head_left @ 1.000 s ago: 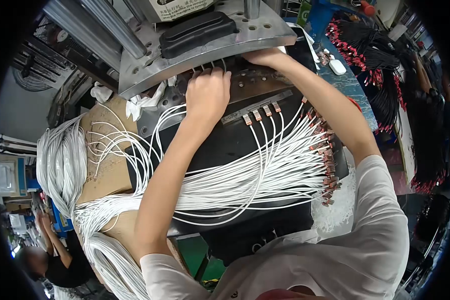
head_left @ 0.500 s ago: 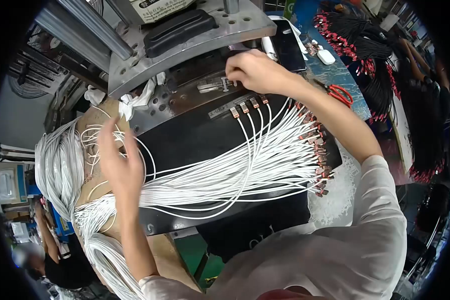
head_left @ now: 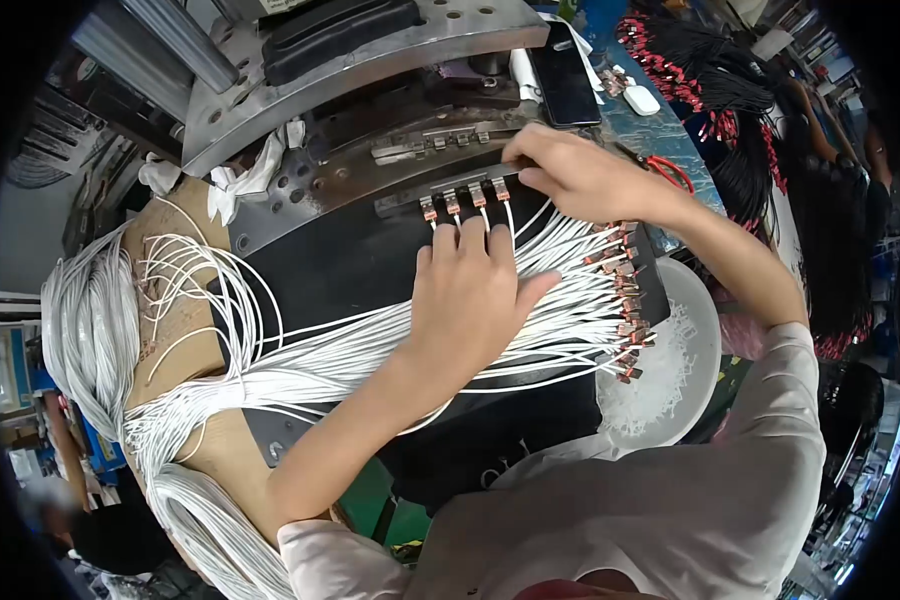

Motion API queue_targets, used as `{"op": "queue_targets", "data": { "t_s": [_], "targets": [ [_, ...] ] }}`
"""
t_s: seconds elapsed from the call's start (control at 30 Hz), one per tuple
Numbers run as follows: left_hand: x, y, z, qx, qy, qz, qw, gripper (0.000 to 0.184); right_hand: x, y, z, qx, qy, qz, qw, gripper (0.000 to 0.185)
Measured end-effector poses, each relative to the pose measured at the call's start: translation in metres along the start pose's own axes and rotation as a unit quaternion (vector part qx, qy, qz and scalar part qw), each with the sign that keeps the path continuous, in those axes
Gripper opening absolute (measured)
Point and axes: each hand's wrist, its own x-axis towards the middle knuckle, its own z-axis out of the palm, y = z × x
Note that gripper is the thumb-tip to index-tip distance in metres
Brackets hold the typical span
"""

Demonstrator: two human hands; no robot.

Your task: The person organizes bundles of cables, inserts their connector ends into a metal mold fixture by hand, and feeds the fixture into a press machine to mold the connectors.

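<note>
While the left hand point(head_left: 470, 300) spreads its fingers over white cables point(head_left: 510, 214) just near of four connectors point(head_left: 477, 195) on the metal strip point(head_left: 398, 204), the right hand's point(head_left: 575, 175) curl narrowly by its right end, both grips unclear; handling this row seemingly calls for even alignment.

Left forearm point(head_left: 345, 430) comes in from 7 o'clock, angled up toward 1. Left hand point(head_left: 465, 300) mid-frame, back up, wrist about straight, fingers point(head_left: 472, 240) pointing 12 o'clock, thumb point(head_left: 540, 292) splayed toward 2. Right elbow bent at 3 o'clock, right forearm point(head_left: 730, 250) aimed at 10. Right hand point(head_left: 580, 175) between 1 and 2, fingers curled, thumb near index; grip unclear, both hands.
</note>
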Motion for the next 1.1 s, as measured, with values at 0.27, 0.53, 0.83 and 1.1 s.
{"op": "queue_targets", "data": {
  "t_s": [0.27, 0.53, 0.83, 1.1],
  "targets": [
    [0.014, -0.020, -0.014, -0.013, 0.152, 0.020, 0.988, 0.027, 0.086, 0.011, -0.005, 0.179, 0.029, 0.065, 0.981, 0.031],
    [0.099, -0.105, -0.005, 0.041, 0.189, -0.018, 0.981, 0.033, 0.189, 0.081, 0.004, -0.274, 0.307, -0.128, 0.902, 0.034],
    [0.100, -0.120, -0.014, 0.119, 0.072, -0.101, 0.985, 0.030, 0.187, 0.078, 0.003, -0.300, 0.244, -0.006, 0.922, 0.039],
    [0.080, -0.104, -0.015, 0.199, 0.151, -0.036, 0.968, 0.034, 0.193, 0.081, 0.045, -0.155, 0.303, -0.236, 0.910, 0.034]
  ]
}}
